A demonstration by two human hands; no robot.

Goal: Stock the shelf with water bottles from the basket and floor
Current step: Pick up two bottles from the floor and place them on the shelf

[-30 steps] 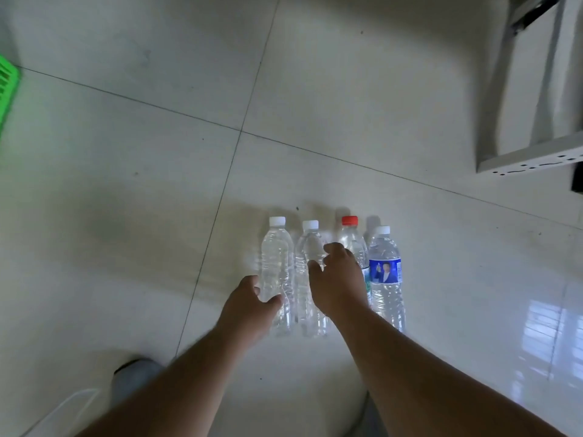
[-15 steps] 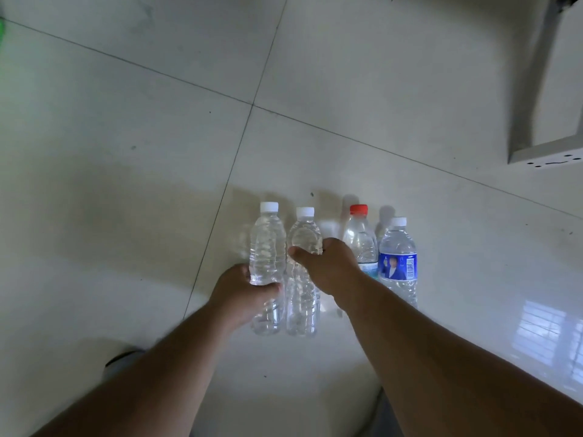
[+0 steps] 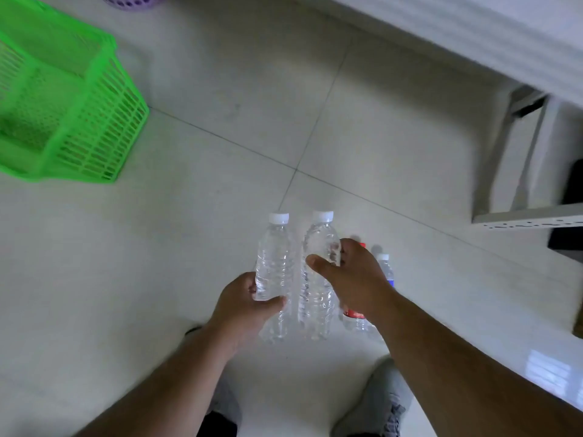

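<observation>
Pale floor tiles (image 3: pixel 195 241), green basket (image 3: pixel 104 121) at upper left, shelf frame (image 3: pixel 523 219) at right. My left hand (image 3: pixel 243 305) grips one clear bottle (image 3: pixel 274 263); my right hand (image 3: pixel 356 279) clasps another bottle (image 3: pixel 318 298) — both upright, side by side, caps away from me.

a shop-like room: tiled floor (image 3: pixel 220 89), green basket (image 3: pixel 79 121), metal shelf (image 3: pixel 530 219).

You'll find no text legible here. A red label (image 3: pixel 355 313) shows below your right hand (image 3: pixel 356 279) and a sliver of blue label (image 3: pixel 391 282) just right of it, each on a bottle behind that hand, both too hidden to read.
</observation>
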